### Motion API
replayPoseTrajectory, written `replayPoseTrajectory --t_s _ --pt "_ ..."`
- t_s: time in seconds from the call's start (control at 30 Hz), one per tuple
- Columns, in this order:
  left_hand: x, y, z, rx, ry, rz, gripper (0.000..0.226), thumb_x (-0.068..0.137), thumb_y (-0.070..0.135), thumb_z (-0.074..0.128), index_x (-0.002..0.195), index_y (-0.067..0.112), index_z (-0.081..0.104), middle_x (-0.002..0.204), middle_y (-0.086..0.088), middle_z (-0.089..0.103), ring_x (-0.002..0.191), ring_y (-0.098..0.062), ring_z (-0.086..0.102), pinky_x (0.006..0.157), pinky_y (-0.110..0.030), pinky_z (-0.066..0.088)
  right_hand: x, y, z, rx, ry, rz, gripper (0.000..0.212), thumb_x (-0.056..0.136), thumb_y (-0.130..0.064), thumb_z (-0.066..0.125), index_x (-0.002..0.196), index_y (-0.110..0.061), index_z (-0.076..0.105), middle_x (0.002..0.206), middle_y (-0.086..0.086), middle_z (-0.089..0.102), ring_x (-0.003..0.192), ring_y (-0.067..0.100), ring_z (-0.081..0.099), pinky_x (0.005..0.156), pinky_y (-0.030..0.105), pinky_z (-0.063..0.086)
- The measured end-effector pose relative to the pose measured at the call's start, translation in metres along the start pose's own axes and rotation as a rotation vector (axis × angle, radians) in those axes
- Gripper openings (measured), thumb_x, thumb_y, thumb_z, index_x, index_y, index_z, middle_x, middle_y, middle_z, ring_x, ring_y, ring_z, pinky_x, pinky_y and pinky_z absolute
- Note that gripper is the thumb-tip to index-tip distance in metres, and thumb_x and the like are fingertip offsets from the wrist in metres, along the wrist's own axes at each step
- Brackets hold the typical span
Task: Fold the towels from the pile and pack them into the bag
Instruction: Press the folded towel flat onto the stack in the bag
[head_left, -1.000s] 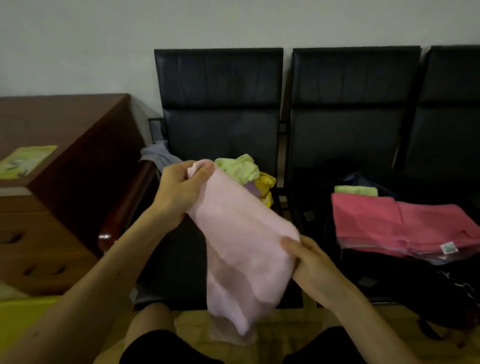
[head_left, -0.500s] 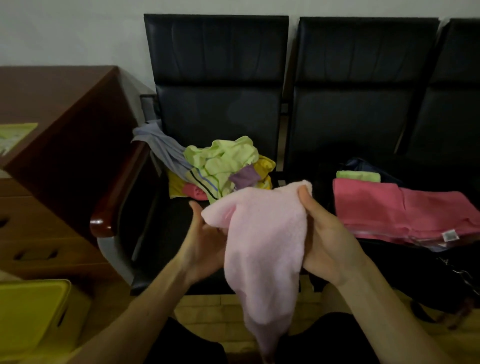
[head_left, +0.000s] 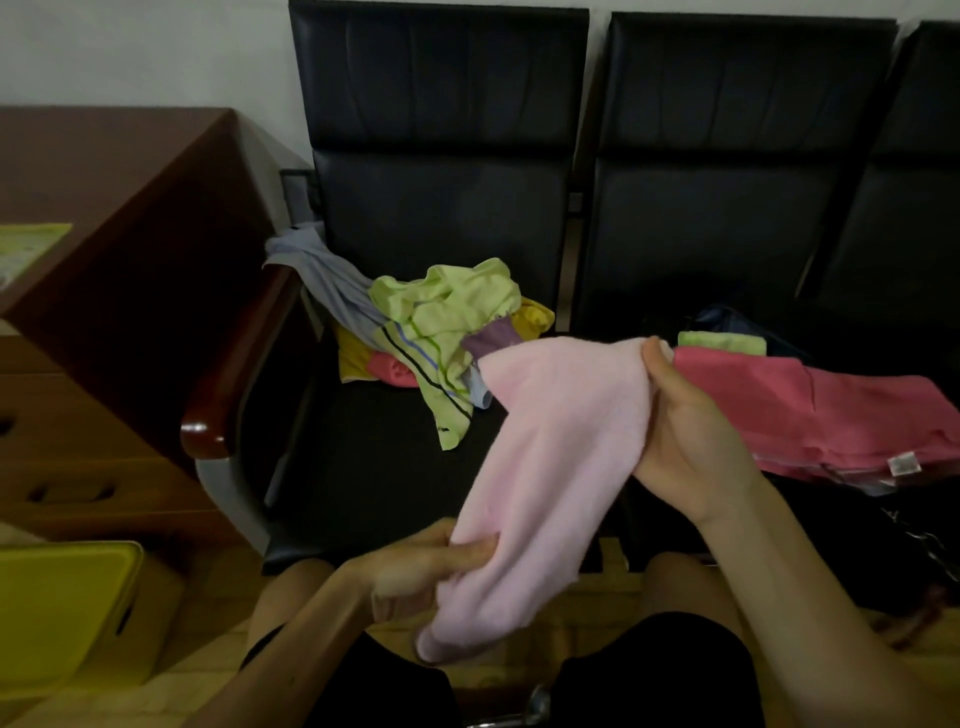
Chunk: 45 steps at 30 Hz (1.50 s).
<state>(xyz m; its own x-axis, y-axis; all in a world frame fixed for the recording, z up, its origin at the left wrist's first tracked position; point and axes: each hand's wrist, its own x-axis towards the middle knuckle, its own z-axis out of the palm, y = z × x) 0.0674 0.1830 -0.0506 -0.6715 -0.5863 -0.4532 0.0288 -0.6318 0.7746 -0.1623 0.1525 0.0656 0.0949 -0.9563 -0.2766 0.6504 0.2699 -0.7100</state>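
pink towel (head_left: 563, 457) (soft, slanting) | left fingers (head_left: 470, 552) pinch bottom | right fingers (head_left: 657, 366) grip top

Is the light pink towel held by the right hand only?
No, the right hand grips the upper end of the light pink towel and the left hand grips its lower part.

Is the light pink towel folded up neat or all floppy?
Floppy, not neatly folded. The light pink towel stretches between the right hand gripping its top and the left hand pinching it lower down; its end droops loose.
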Motion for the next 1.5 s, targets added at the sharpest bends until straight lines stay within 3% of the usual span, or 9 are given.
replayPoseTrajectory --t_s 0.13,0.23,0.4,0.5,0.8,1.1,1.23,1.4,1.5 --pt "0.001 -0.001 0.000 -0.055 0.147 0.115 0.057 0.082 0.041 0.078 0.114 -0.005 0.068 0.108 -0.020 0.065 0.100 -0.030 0.061 0.090 -0.043 0.051 0.021 0.009 -0.020 0.096 0.115 -0.006 0.036 0.106 -0.033 0.038 0.113 -0.005 0.061 0.096 0.013 0.076 0.083 0.017 0.075 0.061 0.027 0.060" --pt "0.000 0.015 0.010 -0.132 0.284 0.181 0.037 0.094 0.031 0.060 0.114 0.002 0.071 0.109 -0.022 0.069 0.096 -0.031 0.067 0.082 -0.037 0.057 0.020 0.045 -0.042 -0.134 0.152 0.125 0.039 0.103 -0.044 0.044 0.114 -0.008 0.055 0.101 0.019 0.071 0.088 0.023 0.074 0.076 0.038 0.060" --pt "0.009 0.046 0.022 -0.176 0.448 0.166 0.035 0.094 0.036 0.058 0.117 0.011 0.065 0.103 -0.016 0.074 0.090 -0.028 0.074 0.071 -0.038 0.059 -0.024 0.107 -0.044 -0.405 -0.163 0.466 0.061 0.053 -0.049 0.091 0.104 -0.021 0.075 0.097 0.006 0.077 0.093 0.020 0.073 0.085 0.039 0.057" --pt "0.011 0.049 0.024 -0.170 0.530 0.192 0.032 0.095 0.035 0.060 0.113 0.009 0.066 0.102 -0.016 0.075 0.093 -0.028 0.074 0.076 -0.040 0.057 -0.023 0.101 -0.045 -0.405 -0.238 0.266 0.049 0.088 -0.048 0.066 0.124 -0.014 0.067 0.126 0.016 0.066 0.120 0.032 0.060 0.108 0.054 0.042" --pt "-0.003 0.049 0.019 0.199 0.622 0.373 0.028 0.096 0.029 0.058 0.109 0.007 0.071 0.094 -0.011 0.077 0.090 -0.025 0.074 0.071 -0.034 0.059 -0.004 0.063 -0.046 -0.451 0.169 -0.199 0.032 0.093 -0.032 0.057 0.094 -0.003 0.069 0.093 0.017 0.070 0.091 0.022 0.066 0.082 0.040 0.051" --pt "-0.003 0.031 0.023 0.002 0.276 0.412 0.064 0.076 0.014 0.081 0.133 0.024 0.054 0.127 -0.006 0.067 0.117 -0.028 0.064 0.091 -0.044 0.055 -0.017 0.048 -0.033 -0.792 -0.020 -0.335 0.027 0.099 -0.035 0.054 0.095 -0.016 0.071 0.094 0.023 0.065 0.085 0.023 0.062 0.072 0.040 0.047" --pt "-0.003 0.041 0.032 0.310 0.316 0.274 0.062 0.080 0.006 0.077 0.135 0.019 0.051 0.121 -0.003 0.070 0.111 -0.023 0.068 0.092 -0.043 0.057 -0.009 0.031 -0.036 -0.921 0.124 -0.345 0.036 0.100 -0.033 0.053 0.092 0.001 0.065 0.076 0.011 0.056 0.070 0.017 0.050 0.064 0.034 0.038" --pt "-0.010 0.091 0.038 0.051 0.491 0.207 0.027 0.086 0.013 0.069 0.111 0.003 0.068 0.103 -0.014 0.075 0.092 -0.026 0.072 0.075 -0.038 0.058 0.001 0.001 -0.035 -0.597 0.260 0.071 0.026 0.096 -0.023 0.063 0.106 -0.001 0.070 0.093 0.012 0.073 0.089 0.025 0.068 0.078 0.036 0.054" --pt "-0.016 0.119 0.035 0.149 0.635 0.284 0.055 0.078 0.020 0.081 0.126 0.003 0.059 0.114 -0.014 0.071 0.098 -0.027 0.071 0.077 -0.038 0.060 0.004 -0.016 -0.021 -0.563 0.163 -0.033 0.043 0.085 -0.026 0.076 0.121 -0.006 0.063 0.102 0.009 0.072 0.092 0.021 0.068 0.072 0.033 0.054"
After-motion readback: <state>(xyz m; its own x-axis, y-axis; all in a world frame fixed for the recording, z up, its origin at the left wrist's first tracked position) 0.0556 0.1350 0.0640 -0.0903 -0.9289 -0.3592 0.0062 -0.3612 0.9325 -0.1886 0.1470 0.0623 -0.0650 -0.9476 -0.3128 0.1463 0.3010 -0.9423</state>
